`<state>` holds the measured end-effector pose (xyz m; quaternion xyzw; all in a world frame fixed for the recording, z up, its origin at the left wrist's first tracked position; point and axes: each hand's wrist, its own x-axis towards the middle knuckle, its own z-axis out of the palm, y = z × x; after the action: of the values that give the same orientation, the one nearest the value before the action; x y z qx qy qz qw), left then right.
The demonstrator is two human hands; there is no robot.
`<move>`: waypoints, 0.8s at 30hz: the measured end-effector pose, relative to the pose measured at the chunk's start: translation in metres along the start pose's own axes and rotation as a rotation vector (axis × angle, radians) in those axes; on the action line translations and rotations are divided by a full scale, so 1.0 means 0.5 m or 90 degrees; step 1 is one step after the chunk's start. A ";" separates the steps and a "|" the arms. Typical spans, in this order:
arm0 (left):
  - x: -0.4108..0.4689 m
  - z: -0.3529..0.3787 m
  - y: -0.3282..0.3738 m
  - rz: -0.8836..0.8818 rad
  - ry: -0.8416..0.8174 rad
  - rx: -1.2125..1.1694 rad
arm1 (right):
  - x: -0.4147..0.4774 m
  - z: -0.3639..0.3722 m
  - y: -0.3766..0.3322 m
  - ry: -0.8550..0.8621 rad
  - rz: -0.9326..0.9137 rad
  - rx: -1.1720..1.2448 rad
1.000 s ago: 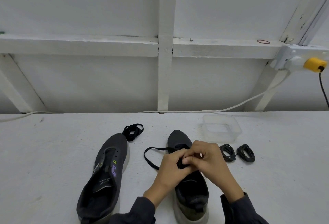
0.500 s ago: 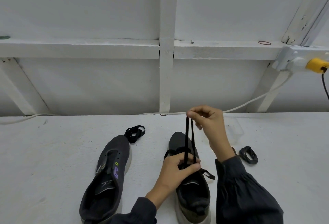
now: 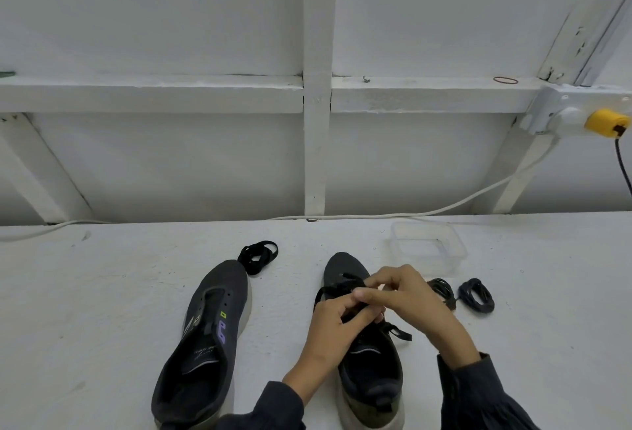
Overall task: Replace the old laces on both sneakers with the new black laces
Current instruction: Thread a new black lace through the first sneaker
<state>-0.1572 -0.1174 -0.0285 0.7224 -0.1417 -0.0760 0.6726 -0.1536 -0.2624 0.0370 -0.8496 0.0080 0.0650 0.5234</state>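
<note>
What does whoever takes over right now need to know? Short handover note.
Left hand: pinches the black lace over the right sneaker.
Right hand: pinches the same lace at the eyelets.
Left sneaker: unlaced, with a coiled lace at its toe.
Inner coil and outer coil lie right of the hands, near the clear tub.
Done: right sneaker partly laced.
Left: finish it, then lace the left sneaker.

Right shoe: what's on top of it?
The left hand and right hand sit on it, holding a black lace. They hide the lace holes, so how far it's threaded can't be seen.
</note>
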 end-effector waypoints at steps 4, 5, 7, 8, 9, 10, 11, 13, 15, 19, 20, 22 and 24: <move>0.002 -0.002 -0.007 -0.007 -0.012 0.029 | 0.012 0.009 -0.010 0.094 -0.017 0.069; 0.002 -0.002 -0.007 -0.003 -0.017 0.038 | 0.013 0.009 -0.016 0.094 -0.024 0.073; 0.005 -0.004 -0.007 0.002 -0.028 0.047 | 0.016 0.007 -0.032 0.093 -0.033 0.101; 0.005 -0.005 -0.007 0.001 -0.032 0.047 | 0.020 0.003 -0.041 0.097 -0.042 0.122; 0.005 -0.006 -0.008 0.001 -0.032 0.046 | 0.024 -0.002 -0.054 0.103 -0.053 0.147; 0.004 -0.007 -0.008 0.002 -0.030 0.042 | 0.030 -0.009 -0.068 0.113 -0.068 0.176; 0.003 -0.008 -0.009 0.002 -0.026 0.037 | 0.038 -0.018 -0.084 0.127 -0.088 0.206; 0.000 -0.008 -0.010 0.003 -0.021 0.026 | 0.062 -0.038 -0.110 0.164 -0.126 0.272; -0.001 -0.008 -0.010 0.001 -0.024 0.020 | 0.089 -0.047 -0.125 0.206 -0.141 0.329; 0.005 -0.012 -0.006 -0.012 -0.037 0.008 | 0.126 -0.030 -0.096 0.227 -0.129 0.300; 0.007 -0.012 -0.004 -0.016 -0.036 -0.002 | 0.130 -0.028 -0.075 0.196 -0.107 0.222; 0.008 -0.011 -0.001 -0.021 -0.028 -0.017 | 0.120 -0.030 -0.036 0.098 -0.022 -0.041; 0.007 -0.006 0.000 -0.023 -0.017 -0.018 | 0.095 -0.042 -0.002 -0.005 0.084 -0.244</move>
<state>-0.1531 -0.1155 -0.0282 0.7142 -0.1364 -0.0994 0.6793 -0.1044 -0.2778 0.0416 -0.9310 0.0493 0.1031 0.3466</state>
